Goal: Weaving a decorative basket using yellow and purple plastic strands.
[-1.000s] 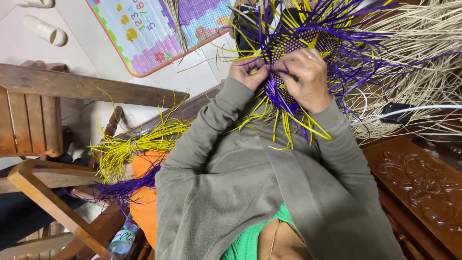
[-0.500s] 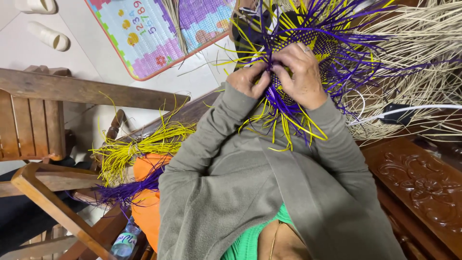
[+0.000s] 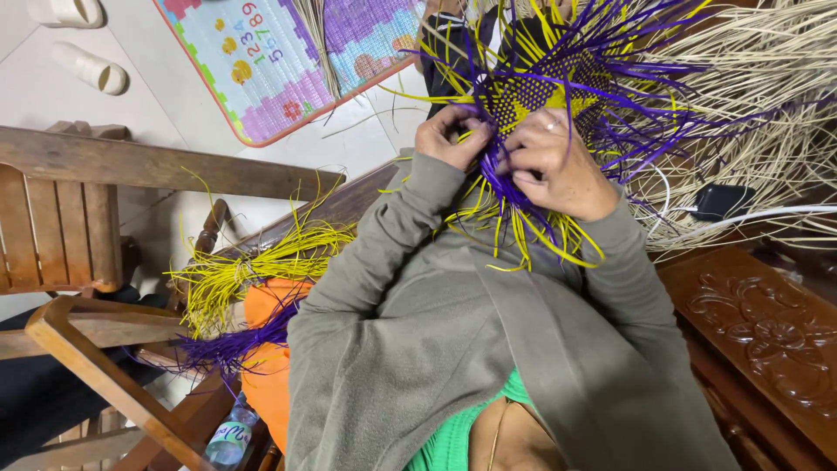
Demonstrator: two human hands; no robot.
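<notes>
Both hands work a purple-and-yellow woven piece (image 3: 545,96) held above the lap: left hand (image 3: 449,135) pinches strands at its edge, right hand (image 3: 558,166) presses closed on purple strips.

The woven piece (image 3: 545,96) is glossy purple and yellow plastic-looking strips. Pale loose strands (image 3: 767,70) look dry and matt. The sleeves (image 3: 418,288) are soft fleece cloth; the chair (image 3: 78,201) is smooth wood.

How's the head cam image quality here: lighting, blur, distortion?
Head view: soft even indoor light, no harsh shadows or glare; left hand, right hand and the purple-yellow weave look sharp, no evident motion blur; wide-angle stretch toward the edges, e.g. the wooden chair; pale straw bright, not clipped.
</notes>
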